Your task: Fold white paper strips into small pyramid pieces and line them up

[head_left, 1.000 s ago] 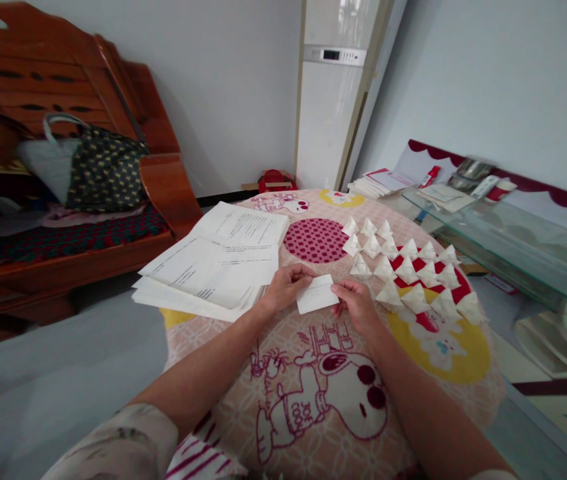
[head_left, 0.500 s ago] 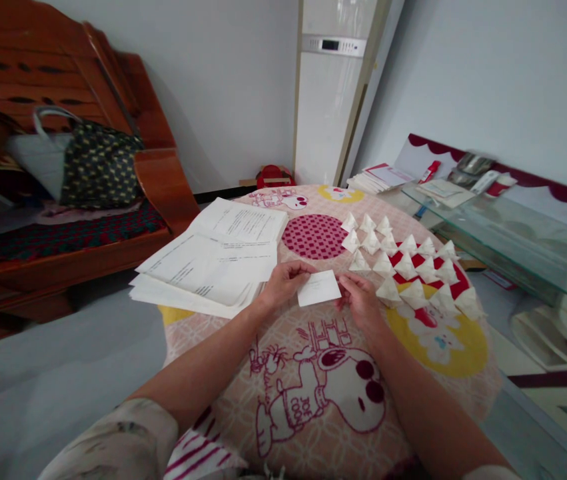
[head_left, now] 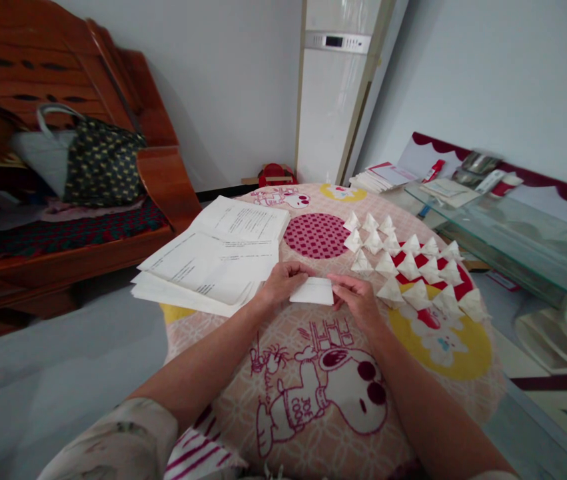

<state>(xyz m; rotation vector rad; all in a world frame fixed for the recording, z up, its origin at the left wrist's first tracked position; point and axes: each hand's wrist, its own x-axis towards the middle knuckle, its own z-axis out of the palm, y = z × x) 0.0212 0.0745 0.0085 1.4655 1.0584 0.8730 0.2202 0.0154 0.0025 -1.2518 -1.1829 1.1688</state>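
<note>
A small white piece of folded paper (head_left: 312,291) is held between my two hands, just above the patterned tablecloth. My left hand (head_left: 283,280) pinches its left side, thumb and fingers together. On the opposite edge, my right hand (head_left: 356,295) grips it with closed fingertips. Left of my hands lies a stack of printed paper sheets (head_left: 213,257), loosely spread. To the right, several small folded paper pyramids (head_left: 408,265) stand in rows on the cloth.
The round table (head_left: 293,373) has a pink cloth with cartoon prints. A glass-topped table (head_left: 518,233) with papers and a metal bowl stands at the right. A wooden bench (head_left: 163,173) with a patterned bag (head_left: 103,163) is at the left, a tall white cabinet-like unit (head_left: 330,113) behind.
The paper has turned in my hands, and its visible face is now a shorter, level strip. My right hand has moved slightly left, closer to my left hand.
</note>
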